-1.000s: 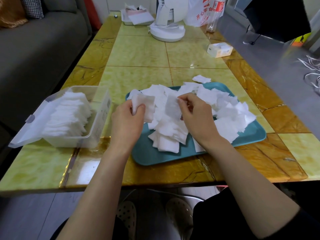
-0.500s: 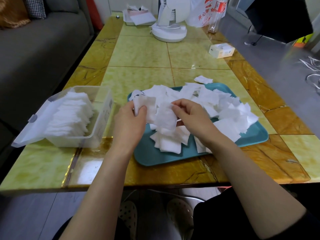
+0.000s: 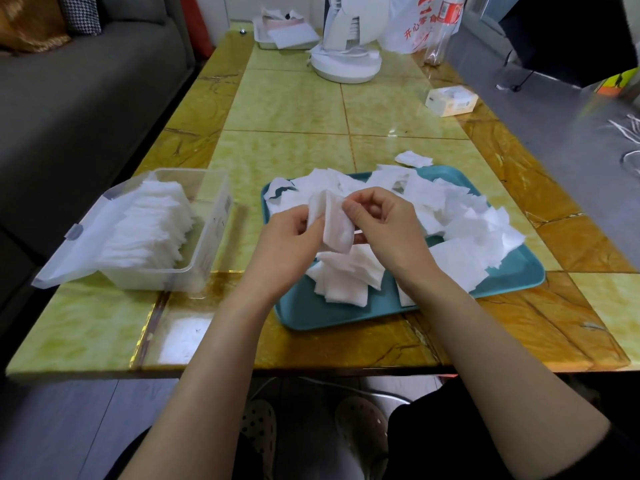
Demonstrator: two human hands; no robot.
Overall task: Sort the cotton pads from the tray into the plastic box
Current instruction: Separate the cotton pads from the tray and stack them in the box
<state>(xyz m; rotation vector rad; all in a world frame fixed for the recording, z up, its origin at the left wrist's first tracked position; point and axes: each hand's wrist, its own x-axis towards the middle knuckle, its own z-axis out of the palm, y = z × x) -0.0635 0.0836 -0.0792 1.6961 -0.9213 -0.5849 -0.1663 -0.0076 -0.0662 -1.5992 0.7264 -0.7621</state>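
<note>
A teal tray (image 3: pixel 349 313) near the table's front edge holds a loose heap of white square cotton pads (image 3: pixel 460 223). Above its left part, my left hand (image 3: pixel 284 244) grips a small stack of pads (image 3: pixel 334 223). My right hand (image 3: pixel 388 226) pinches the top edge of that same stack with thumb and fingertips. To the left stands a clear plastic box (image 3: pixel 214 216) with its lid folded open, holding a slanted row of pads (image 3: pixel 149 226). One stray pad (image 3: pixel 414 158) lies on the table just beyond the tray.
A white fan base (image 3: pixel 344 65), a white tray with papers (image 3: pixel 284 34), a plastic bag (image 3: pixel 412 26) and a bottle (image 3: pixel 443 29) stand at the far end. A small tissue box (image 3: pixel 450 100) sits at the right. A grey sofa (image 3: pixel 69 98) runs along the left.
My right hand lifted a pad from the tray heap and brought it left against the pads in my left hand; both hands now meet on one stack above the tray.
</note>
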